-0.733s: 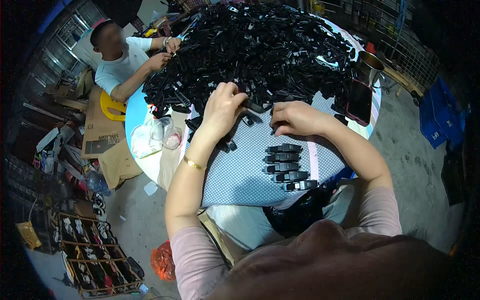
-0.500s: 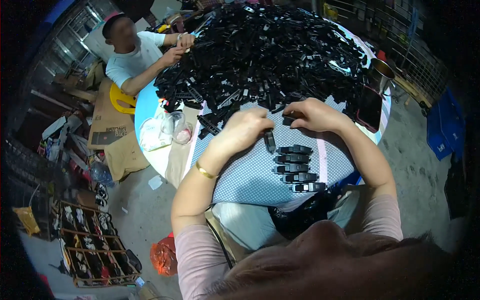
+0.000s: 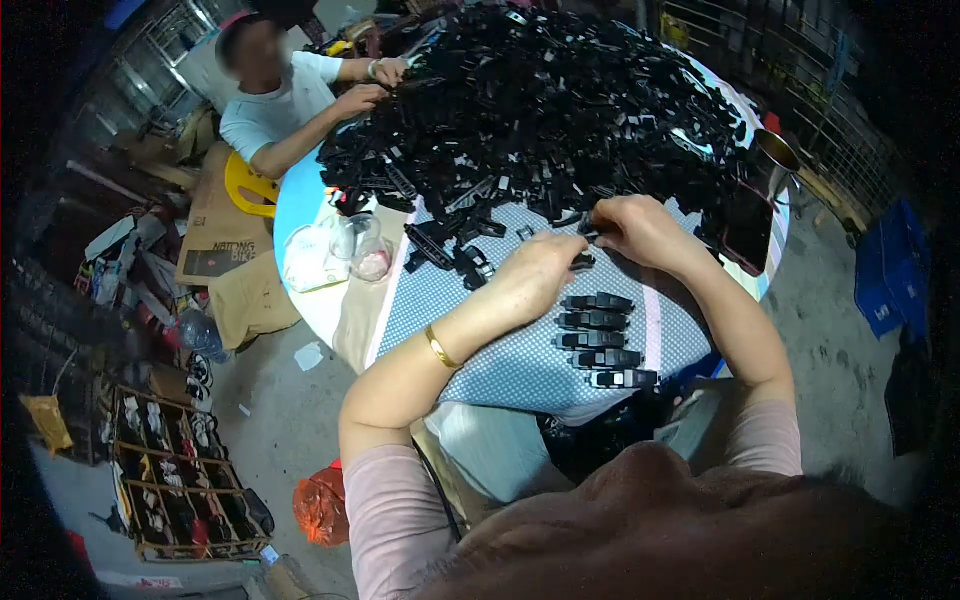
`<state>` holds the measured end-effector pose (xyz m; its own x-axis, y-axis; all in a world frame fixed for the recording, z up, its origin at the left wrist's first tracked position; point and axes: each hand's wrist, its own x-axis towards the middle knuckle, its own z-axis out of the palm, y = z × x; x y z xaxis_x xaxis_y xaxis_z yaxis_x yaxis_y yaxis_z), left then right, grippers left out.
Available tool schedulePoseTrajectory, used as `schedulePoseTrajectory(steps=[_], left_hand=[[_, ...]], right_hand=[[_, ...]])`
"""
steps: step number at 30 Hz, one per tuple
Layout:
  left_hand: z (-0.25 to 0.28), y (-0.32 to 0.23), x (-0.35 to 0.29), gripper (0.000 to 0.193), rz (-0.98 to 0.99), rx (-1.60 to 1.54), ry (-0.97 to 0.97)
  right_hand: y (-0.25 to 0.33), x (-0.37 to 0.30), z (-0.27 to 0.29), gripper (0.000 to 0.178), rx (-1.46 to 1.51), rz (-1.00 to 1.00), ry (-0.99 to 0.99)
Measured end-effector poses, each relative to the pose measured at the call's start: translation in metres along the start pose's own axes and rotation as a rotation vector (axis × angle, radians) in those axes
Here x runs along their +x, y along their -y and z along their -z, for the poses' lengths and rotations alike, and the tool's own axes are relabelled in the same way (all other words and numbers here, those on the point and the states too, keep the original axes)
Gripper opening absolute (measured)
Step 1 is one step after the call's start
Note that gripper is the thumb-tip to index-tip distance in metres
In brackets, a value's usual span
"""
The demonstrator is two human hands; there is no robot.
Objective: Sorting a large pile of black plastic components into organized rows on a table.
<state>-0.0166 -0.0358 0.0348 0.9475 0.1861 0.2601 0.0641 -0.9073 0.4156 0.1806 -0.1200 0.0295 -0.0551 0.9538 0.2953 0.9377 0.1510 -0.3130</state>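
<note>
My left hand (image 3: 538,278), a gold bangle on its wrist, is closed around a small black plastic part (image 3: 582,262). Close beside it, my right hand (image 3: 637,228) pinches a small dark piece (image 3: 588,226) at the near edge of the pile. The hands almost touch, and the fingers partly cover both pieces. Below them, several similar black clip-like parts (image 3: 603,340) lie in a neat stacked row on the patterned cloth (image 3: 490,345). A large heap of black plastic parts (image 3: 540,110) covers the far side of the round table.
Across at the far left, a co-worker (image 3: 280,100) handles parts at the heap's edge. Clear plastic cups (image 3: 370,258) and a white bag (image 3: 312,262) stand on the table's left. A phone-like dark slab (image 3: 745,230) and a metal funnel-shaped cup (image 3: 775,155) are at the right.
My left hand has moved right, toward my right hand, carrying the black part. My right hand has shifted slightly. The co-worker's hands have moved a little, and the view has shifted slightly.
</note>
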Motion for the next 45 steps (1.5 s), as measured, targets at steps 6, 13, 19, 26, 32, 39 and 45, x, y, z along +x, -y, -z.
schedulePoseTrajectory(steps=[6, 13, 19, 26, 32, 39, 45], left_hand=[[0.017, 0.012, 0.001, 0.038, 0.118, -0.011, -0.143], [0.005, 0.024, -0.001, 0.027, 0.169, 0.003, -0.071], [0.005, 0.027, -0.002, 0.028, 0.163, -0.04, -0.097], [0.014, 0.021, 0.001, 0.025, 0.258, -0.038, -0.055], [0.012, 0.022, 0.004, 0.025, 0.206, -0.01, -0.065], [0.013, 0.021, 0.005, 0.02, 0.21, -0.009, -0.045], [0.001, 0.023, 0.002, 0.022, 0.169, 0.006, -0.093]], right_hand=[[-0.002, 0.009, 0.006, 0.026, 0.393, -0.059, -0.07], [0.012, 0.002, -0.005, 0.025, 0.376, 0.104, 0.079], [0.017, -0.003, -0.005, 0.034, 0.21, 0.107, -0.023], [0.009, -0.005, 0.009, 0.023, 0.027, 0.035, 0.087], [0.012, 0.001, 0.002, 0.023, 0.04, 0.12, 0.045], [0.011, 0.006, -0.006, 0.025, 0.129, 0.159, 0.041], [0.019, 0.002, -0.013, 0.033, 0.111, 0.176, 0.005]])
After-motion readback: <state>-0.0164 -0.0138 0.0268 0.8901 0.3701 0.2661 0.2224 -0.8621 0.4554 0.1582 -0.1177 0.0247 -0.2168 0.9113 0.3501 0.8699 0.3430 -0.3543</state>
